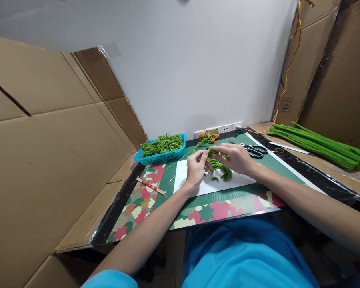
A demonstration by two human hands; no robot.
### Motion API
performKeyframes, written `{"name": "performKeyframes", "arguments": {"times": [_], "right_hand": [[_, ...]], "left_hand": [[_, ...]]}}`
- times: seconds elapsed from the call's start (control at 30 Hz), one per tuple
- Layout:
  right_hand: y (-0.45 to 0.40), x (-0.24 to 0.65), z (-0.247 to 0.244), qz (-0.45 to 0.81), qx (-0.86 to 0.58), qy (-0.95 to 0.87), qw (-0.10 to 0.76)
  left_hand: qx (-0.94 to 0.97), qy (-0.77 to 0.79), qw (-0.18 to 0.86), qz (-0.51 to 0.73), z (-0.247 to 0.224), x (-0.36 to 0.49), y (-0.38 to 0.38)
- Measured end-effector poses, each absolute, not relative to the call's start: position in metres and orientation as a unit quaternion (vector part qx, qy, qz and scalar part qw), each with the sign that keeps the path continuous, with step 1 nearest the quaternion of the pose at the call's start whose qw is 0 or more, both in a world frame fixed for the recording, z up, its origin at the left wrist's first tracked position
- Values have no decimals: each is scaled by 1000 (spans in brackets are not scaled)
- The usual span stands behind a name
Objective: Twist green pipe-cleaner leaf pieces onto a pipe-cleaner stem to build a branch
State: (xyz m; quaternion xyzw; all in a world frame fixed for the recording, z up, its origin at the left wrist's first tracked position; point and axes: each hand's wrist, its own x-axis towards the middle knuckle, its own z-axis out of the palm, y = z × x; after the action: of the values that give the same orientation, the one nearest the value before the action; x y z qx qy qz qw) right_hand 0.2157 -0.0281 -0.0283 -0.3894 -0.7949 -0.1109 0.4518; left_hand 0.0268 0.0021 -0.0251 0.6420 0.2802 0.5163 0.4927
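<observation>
My left hand point(196, 167) is over a white sheet point(184, 182), thumb and fingertips pressed together. From the right my right hand point(234, 157) reaches in, its thumb and forefinger pinching near the left fingertips. A short fuzzy green pipe cleaner piece point(211, 152) shows between the two hands, partly hidden by the fingers. Below them, several curved green pipe cleaner pieces point(226, 173) lie in a loose pile on the sheet. One small curled piece point(215, 179) lies apart from the pile, nearer to me.
A blue basket point(165, 157) of curled green pieces stands back left. Orange-tipped green stems point(208, 138) lie behind my hands. Black-handled scissors point(255, 151) are beyond my right wrist. A bundle of straight green pipe cleaners point(318, 146) lies right; a red-wrapped stick point(150, 185) lies left.
</observation>
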Motion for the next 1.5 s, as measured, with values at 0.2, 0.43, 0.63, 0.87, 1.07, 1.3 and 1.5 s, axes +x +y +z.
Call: {"name": "performKeyframes", "arguments": {"times": [0.2,0.43,0.63,0.87,1.07,1.3,1.5], "right_hand": [[-29,216,-30,-99,-376,-811,437],[-27,220,-31,-75,-358,-817,447],[-27,222,-29,-83,-352,-820,443],[-24,223,-32,-92,-340,-819,453],[-22,225,-32,-121,-381,-819,412],[-17,236,-33,-112,-422,-824,362],[-18,238,-30,-115,-422,-827,354]], "left_hand": [[637,290,472,536,-27,25,6],[646,301,492,500,-25,25,3],[658,298,505,472,-24,22,5],[688,302,486,446,-22,17,5],[755,315,371,439,-18,7,8],[906,253,144,308,-4,-20,13],[928,248,134,246,-1,-21,6]]}}
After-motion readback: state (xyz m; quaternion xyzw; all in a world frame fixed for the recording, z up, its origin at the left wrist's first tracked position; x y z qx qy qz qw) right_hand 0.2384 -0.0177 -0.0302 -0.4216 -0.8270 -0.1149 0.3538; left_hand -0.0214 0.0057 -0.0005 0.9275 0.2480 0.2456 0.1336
